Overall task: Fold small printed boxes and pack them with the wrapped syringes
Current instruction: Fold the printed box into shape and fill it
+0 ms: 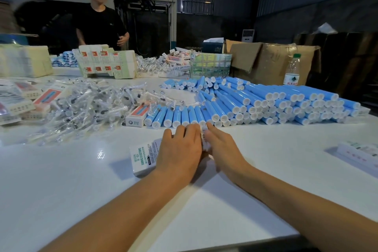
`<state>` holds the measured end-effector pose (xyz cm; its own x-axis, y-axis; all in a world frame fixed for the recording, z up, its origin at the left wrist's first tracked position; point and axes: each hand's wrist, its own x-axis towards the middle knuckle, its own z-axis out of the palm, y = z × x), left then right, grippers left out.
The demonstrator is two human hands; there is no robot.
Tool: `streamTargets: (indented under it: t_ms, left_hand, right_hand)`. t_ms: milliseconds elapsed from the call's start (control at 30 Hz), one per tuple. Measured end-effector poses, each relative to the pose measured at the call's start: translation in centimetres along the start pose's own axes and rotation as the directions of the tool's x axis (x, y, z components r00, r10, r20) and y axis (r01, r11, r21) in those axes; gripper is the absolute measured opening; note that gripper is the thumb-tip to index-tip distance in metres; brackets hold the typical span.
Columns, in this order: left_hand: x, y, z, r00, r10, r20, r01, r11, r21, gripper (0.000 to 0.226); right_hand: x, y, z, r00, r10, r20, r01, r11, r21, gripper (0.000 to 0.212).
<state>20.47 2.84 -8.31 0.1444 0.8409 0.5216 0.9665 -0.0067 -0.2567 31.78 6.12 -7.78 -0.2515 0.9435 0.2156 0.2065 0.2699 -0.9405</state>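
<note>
white printed cardboard box (143,158), with green lettering on its upper face, lies flat on the glossy white table (61,190) near the front edge, under and between both hands. left hand (180,151) rests palm down on the box's right part, fingers together and extended, pressing rather than gripping. right hand (223,149) sits just beside it, fingers likewise together and flat, with a narrow white printed flap (205,136) standing up between the two hands; whether either thumb pinches this flap cannot be told.

thin card of this kind is judged light, springy along its score lines and easily creased, and it may slide on the smooth table; hold is best taken at the edges and flaps, with flat pressure on the panels.

heap of clear plastic-wrapped syringes (86,106) lies beyond to the left, apart from the hands; the wrappers look slippery and crinkly, the contents light and stiff, so taking one by its barrel at mid-length seems safest. rows of blue cylindrical tubes with white caps (255,104) spread just beyond the fingertips and to the right. small white and red folded box (137,115) lies between syringes and tubes. stack of flat uncut box sheets (106,61) stands further back, before a person in a black shirt (100,24). clear plastic water bottle with green cap (292,69) stands upright at far right, near brown cardboard cartons (266,61).
</note>
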Motion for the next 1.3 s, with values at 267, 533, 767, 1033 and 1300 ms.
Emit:
streamTargets:
  t_ms: [267, 533, 767, 1033, 1300]
  left_hand:
    - [0.0, -0.9, 0.3, 0.998, -0.003, -0.067, 0.004, 1.0, 0.015, 0.071]
    - [-0.4, -1.1, -0.5, 0.995, 0.024, -0.094, -0.018, 0.998, 0.064, 0.075]
    - [-0.8, -1.2, -0.5, 0.98, 0.126, -0.154, -0.103, 0.984, 0.147, 0.073]
    - [-0.3, -1.2, 0.3, 0.997, -0.005, -0.077, 0.007, 1.0, 0.018, 0.074]
    - [-0.2, -1.3, 0.5, 0.998, -0.051, -0.04, 0.052, 0.998, 0.027, 0.076]
  right_hand:
    - [0.6, -0.2, -1.6, 0.984, 0.15, 0.1, -0.18, 0.813, 0.554, 0.021]
    - [0.4, -0.2, -1.6, 0.984, 0.154, 0.089, -0.177, 0.852, 0.493, 0.026]
    - [0.1, -0.3, -1.7, 0.98, 0.177, 0.092, -0.199, 0.895, 0.399, 0.034]
    - [-0.4, -0.5, -1.1, 1.0, 0.001, 0.018, -0.004, 0.988, 0.155, 0.036]
    - [-0.1, 0.4, -0.9, 0.964, -0.186, -0.192, 0.08, 0.887, -0.456, 0.029]
